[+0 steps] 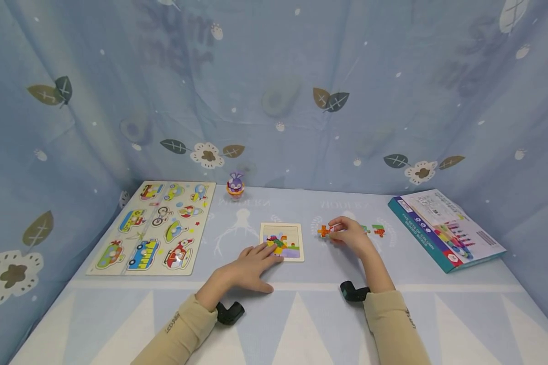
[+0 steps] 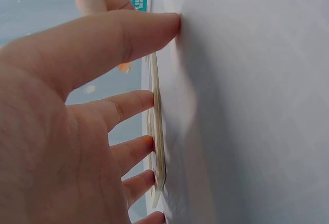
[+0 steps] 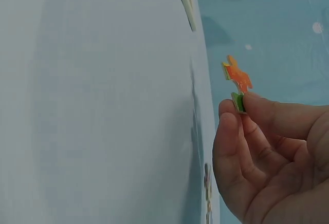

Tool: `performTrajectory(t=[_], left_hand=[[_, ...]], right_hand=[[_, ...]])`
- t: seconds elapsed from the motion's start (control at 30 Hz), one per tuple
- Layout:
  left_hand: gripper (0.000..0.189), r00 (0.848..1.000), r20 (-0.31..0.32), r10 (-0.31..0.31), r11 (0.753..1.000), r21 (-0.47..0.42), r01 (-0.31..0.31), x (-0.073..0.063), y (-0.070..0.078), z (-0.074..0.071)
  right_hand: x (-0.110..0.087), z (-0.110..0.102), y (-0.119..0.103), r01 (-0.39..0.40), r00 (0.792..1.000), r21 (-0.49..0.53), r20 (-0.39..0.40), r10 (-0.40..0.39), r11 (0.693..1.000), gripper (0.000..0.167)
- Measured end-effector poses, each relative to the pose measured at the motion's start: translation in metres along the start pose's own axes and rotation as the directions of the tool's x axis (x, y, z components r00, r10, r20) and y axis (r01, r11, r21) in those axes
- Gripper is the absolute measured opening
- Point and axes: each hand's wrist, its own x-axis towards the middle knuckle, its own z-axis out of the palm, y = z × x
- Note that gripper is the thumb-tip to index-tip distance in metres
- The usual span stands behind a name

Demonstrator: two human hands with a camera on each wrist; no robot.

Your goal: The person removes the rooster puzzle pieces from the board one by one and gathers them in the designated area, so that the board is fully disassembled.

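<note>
A small square jigsaw puzzle board (image 1: 300, 235) with a pale wooden rim lies mid-table, partly filled with colourful pieces. My left hand (image 1: 254, 267) rests on its left side, fingers spread and fairly straight, covering part of the picture. In the left wrist view the fingertips touch the board's edge (image 2: 157, 116), and the thumb lies apart from it. To the right of the board, my right hand (image 1: 350, 234) pinches an orange and green jigsaw piece (image 3: 238, 75) between thumb and fingers. Loose jigsaw pieces (image 1: 378, 230) lie just right of that hand, some partly hidden by it.
A large peg puzzle board (image 1: 161, 228) with vehicle shapes lies at left. Behind stands a small purple rabbit figure (image 1: 235, 185). A boxed toy set (image 1: 445, 228) lies at right. A patterned blue curtain (image 1: 274, 101) hangs along the table's back.
</note>
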Motion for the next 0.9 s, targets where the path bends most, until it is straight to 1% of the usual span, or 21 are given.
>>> performTrajectory(t=[0.17, 0.27, 0.37, 0.53, 0.73, 0.9], left_hand=[[0.067, 1.000, -0.005, 0.006, 1.000, -0.014, -0.006, 0.000, 0.000, 0.001], [0.067, 1.000, -0.008, 0.010, 1.000, -0.021, -0.010, -0.001, 0.000, 0.002], [0.067, 1.000, -0.008, 0.009, 1.000, -0.025, -0.010, -0.001, 0.000, 0.002], [0.067, 1.000, -0.006, 0.006, 1.000, -0.023, -0.006, -0.001, -0.001, 0.003], [0.068, 1.000, 0.000, -0.002, 1.000, -0.015, 0.002, -0.001, -0.001, 0.003], [0.068, 1.000, 0.001, -0.006, 1.000, -0.016, 0.006, -0.001, 0.000, 0.002]], right_hand=[[-0.005, -0.012, 0.006, -0.042, 0.999, -0.011, -0.019, 0.041, 0.999, 0.031], [-0.007, -0.019, 0.009, -0.076, 0.996, -0.001, -0.038, 0.076, 0.997, 0.032], [-0.009, -0.025, 0.011, -0.099, 0.994, 0.012, -0.036, 0.100, 0.995, 0.033], [-0.014, -0.034, 0.017, -0.115, 0.993, 0.013, -0.029, 0.116, 0.993, 0.033], [-0.017, -0.045, 0.023, -0.126, 0.991, 0.009, -0.047, 0.126, 0.992, 0.034], [-0.021, -0.053, 0.028, -0.155, 0.986, 0.011, -0.058, 0.155, 0.988, 0.033]])
